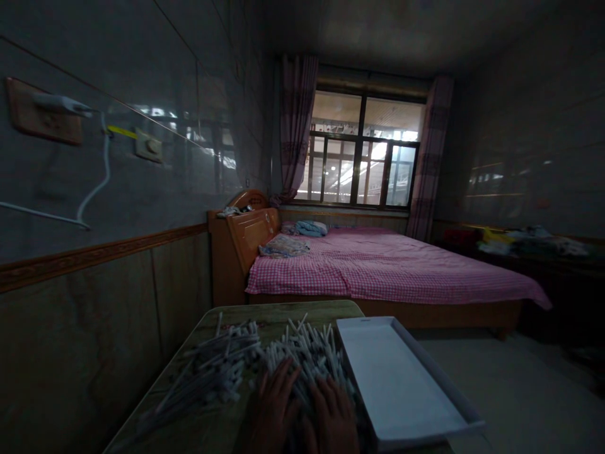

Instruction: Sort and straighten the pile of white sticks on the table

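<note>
My left hand lies palm down on the near part of a heap of thin white sticks, its fingers stretched out. Beside it, my right hand rests on the same heap with fingers extended and slightly apart. Neither hand visibly grips a stick. A second pile of similar sticks lies to the left of my left hand, pointing various ways. What the sticks are exactly is too dark to tell. Both piles are on a greenish table. To the right of my right hand is a shallow white tray with raised edges.
Beyond the table stands a bed with a pink checked cover and a wooden headboard. A tiled wall runs close along the left, with a white cable hanging from a plugged-in charger. Cluttered items sit at far right.
</note>
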